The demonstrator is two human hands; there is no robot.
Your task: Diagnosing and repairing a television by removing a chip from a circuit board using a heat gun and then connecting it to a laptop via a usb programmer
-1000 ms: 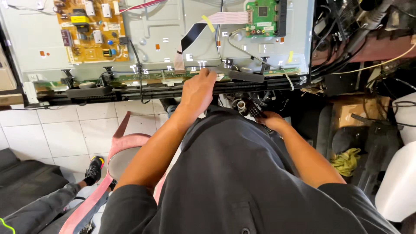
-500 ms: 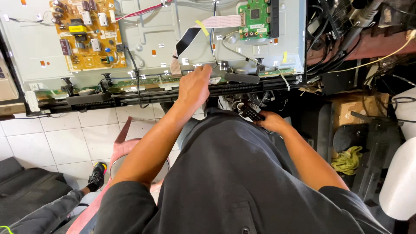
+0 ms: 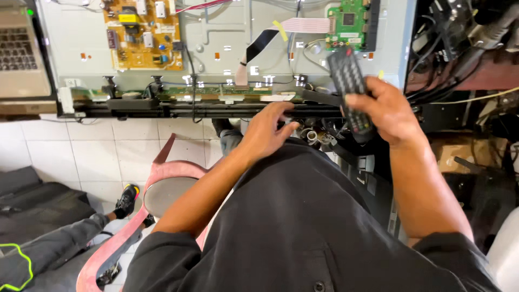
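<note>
Right hand (image 3: 386, 111) is clamped around a black remote (image 3: 348, 81), raised over the opened television panel (image 3: 227, 48); left hand (image 3: 267, 130), fingers loosely curled and empty, rests at the panel's lower edge.

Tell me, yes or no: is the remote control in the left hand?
No. The right hand holds the black remote control, while the left hand rests near the panel's lower edge.

I see the remote (image 3: 348, 86) in my right hand (image 3: 385, 111), over the panel's (image 3: 227, 32) right end. My left hand (image 3: 267, 130) sits left of it, at the panel's near edge. The laptop (image 3: 21, 54) lies far left.
</note>
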